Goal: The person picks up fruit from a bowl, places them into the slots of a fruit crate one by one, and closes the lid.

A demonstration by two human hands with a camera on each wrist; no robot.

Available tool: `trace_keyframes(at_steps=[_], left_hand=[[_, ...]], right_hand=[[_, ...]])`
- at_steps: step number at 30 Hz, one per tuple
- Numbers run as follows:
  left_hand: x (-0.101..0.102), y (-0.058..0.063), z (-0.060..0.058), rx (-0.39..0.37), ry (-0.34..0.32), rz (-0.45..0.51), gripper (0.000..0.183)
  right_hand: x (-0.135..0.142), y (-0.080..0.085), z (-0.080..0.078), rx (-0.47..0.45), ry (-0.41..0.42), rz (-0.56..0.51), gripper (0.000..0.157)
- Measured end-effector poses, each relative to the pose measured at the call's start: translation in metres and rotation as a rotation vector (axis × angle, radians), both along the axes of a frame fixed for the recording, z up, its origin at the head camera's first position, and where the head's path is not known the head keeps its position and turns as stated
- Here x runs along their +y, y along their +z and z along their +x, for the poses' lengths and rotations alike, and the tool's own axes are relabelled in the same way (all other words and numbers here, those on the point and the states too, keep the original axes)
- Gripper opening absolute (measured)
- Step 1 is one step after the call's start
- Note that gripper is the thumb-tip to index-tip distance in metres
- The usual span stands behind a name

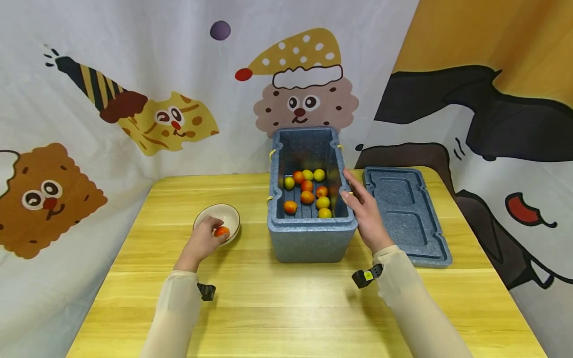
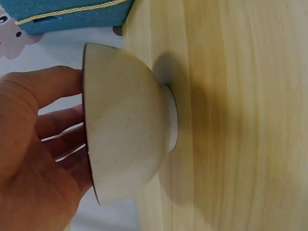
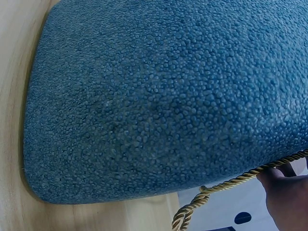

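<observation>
Writing: none legible on foam box (image 1: 309, 238) or bowl (image 1: 224, 216).

I see bright, even, diffuse light in head view; no glare on table (image 1: 277, 298). Soft short shadows beside foam box (image 1: 309, 233) and bowl (image 1: 221, 219). Wide-angle bending visible at frame edges. Left wrist view: bowl (image 2: 130, 125) throws soft dark shadow onto wood, hand (image 2: 33, 159) close and slightly soft. Right wrist view: box wall (image 3: 163, 96) sharp, evenly lit; edges softer.
</observation>
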State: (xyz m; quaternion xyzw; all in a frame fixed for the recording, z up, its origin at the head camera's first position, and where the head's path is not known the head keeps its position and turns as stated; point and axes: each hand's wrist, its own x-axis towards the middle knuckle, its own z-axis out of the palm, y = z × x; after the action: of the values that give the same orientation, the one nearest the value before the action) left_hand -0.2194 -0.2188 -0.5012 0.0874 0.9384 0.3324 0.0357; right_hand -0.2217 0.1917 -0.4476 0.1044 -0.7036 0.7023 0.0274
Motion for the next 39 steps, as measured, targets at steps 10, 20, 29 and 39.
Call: trace_keyframes(at_steps=[10,20,29,39], left_hand=[[0.001,-0.004,-0.007,-0.037,0.019,-0.060,0.034],[0.001,-0.005,-0.012,-0.059,0.016,-0.152,0.035],[0.001,-0.006,-0.017,-0.100,0.036,-0.154,0.036],[0.000,-0.010,-0.013,-0.050,0.036,-0.164,0.036]], right_hand=[[-0.001,0.000,-0.001,0.008,0.001,-0.009,0.054],[-0.001,0.002,-0.001,0.012,0.005,-0.010,0.054],[0.001,0.002,-0.001,0.008,-0.003,-0.013,0.054],[0.000,0.002,0.000,-0.004,0.004,-0.009,0.054]])
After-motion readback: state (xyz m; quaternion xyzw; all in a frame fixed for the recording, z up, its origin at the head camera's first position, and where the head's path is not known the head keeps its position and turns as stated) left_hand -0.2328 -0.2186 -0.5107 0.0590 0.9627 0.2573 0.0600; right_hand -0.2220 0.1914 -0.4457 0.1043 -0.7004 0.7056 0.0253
